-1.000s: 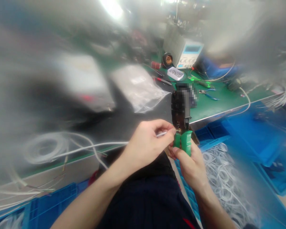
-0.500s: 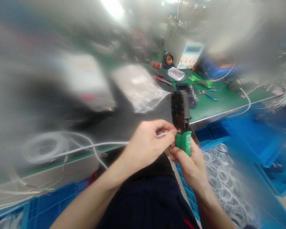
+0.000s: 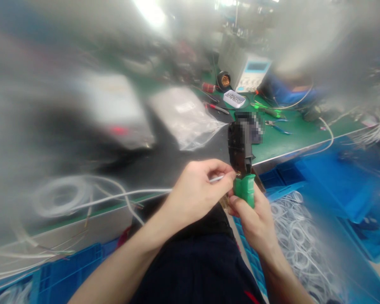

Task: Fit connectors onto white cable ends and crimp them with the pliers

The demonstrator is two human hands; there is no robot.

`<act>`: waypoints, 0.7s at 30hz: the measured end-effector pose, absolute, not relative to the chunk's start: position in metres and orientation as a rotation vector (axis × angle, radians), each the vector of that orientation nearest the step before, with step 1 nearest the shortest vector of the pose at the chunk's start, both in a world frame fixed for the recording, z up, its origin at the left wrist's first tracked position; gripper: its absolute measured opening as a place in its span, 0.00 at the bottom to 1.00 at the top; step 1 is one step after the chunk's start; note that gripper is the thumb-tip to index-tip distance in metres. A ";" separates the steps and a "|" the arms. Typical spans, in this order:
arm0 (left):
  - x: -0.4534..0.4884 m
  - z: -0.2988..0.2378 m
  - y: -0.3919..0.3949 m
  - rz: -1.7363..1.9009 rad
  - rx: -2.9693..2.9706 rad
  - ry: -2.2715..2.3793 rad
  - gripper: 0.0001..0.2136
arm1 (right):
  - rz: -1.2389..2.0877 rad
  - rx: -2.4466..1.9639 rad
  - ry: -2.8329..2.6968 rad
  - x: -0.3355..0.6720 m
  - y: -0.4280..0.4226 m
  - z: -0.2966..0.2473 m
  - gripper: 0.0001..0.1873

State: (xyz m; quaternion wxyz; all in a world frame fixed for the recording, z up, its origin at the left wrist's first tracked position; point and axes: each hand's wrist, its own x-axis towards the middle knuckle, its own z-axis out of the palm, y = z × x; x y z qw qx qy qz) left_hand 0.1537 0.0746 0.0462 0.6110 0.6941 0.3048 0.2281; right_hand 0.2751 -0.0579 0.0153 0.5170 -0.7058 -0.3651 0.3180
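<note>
My right hand (image 3: 253,215) is wrapped round the green handles of a crimping tool (image 3: 240,147), whose black head points up and away from me. My left hand (image 3: 202,185) pinches the white cable (image 3: 148,191) near its end, close beside the tool's handles. The fingertips of the left hand touch or nearly touch the tool, and they hide the cable's very tip. From the left hand the cable runs leftward to a loose coil (image 3: 61,196) on the bench. Whether the tool's jaws are closed on anything cannot be made out.
On the green bench (image 3: 299,131) lie a clear plastic bag (image 3: 186,116), a white tray of small metal parts (image 3: 234,99), and blue-handled pliers (image 3: 278,126). A power supply (image 3: 253,74) stands behind. Blue bins flank me; coiled white cables (image 3: 299,240) fill the right one.
Almost nothing differs. Both hands, the crimping tool and the cable keep their places, apart from a very slight shift of the whole view.
</note>
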 end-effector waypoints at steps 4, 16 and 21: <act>0.153 0.046 0.075 0.523 1.604 0.698 0.07 | 0.779 -1.700 -0.875 0.275 -0.059 0.015 0.05; 0.153 0.044 0.074 0.512 1.580 0.682 0.08 | 0.714 -1.714 -0.917 0.271 -0.058 0.015 0.04; 0.149 0.043 0.072 0.532 1.533 0.704 0.09 | 0.529 -1.967 -0.907 0.295 -0.068 0.000 0.08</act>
